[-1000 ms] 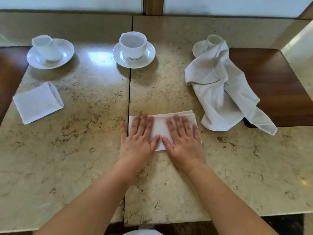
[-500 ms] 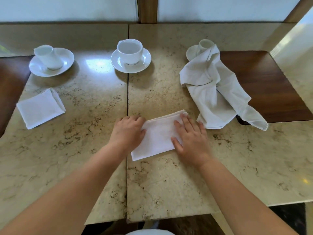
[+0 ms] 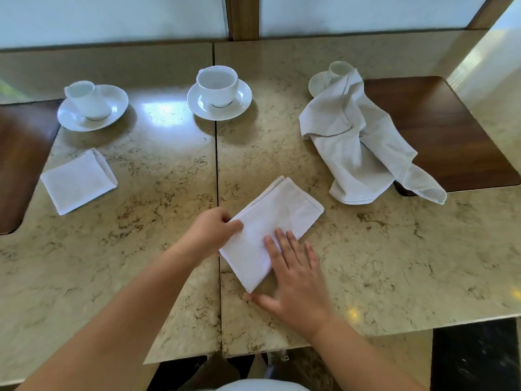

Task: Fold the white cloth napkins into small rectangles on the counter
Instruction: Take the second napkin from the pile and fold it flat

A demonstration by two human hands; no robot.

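Observation:
A folded white napkin (image 3: 275,221) lies at a slant in the middle of the marble counter (image 3: 394,263). My left hand (image 3: 210,231) pinches its left edge with curled fingers. My right hand (image 3: 293,280) lies flat, fingers straight, pressing on the napkin's near right corner. A second folded napkin (image 3: 79,180) sits at the left. A crumpled, unfolded white napkin (image 3: 358,145) lies at the back right, draped partly over a small cup.
Two white cups on saucers stand at the back, a cup on a saucer (image 3: 93,104) at the left and another cup on a saucer (image 3: 219,93) in the middle. A third cup (image 3: 338,69) peeks out behind the crumpled napkin. Dark wood panels (image 3: 439,131) flank the counter.
The folded napkin has turned from lying square to a diagonal slant. My left hand went from flat to pinching its edge. My right hand slid down to the near corner.

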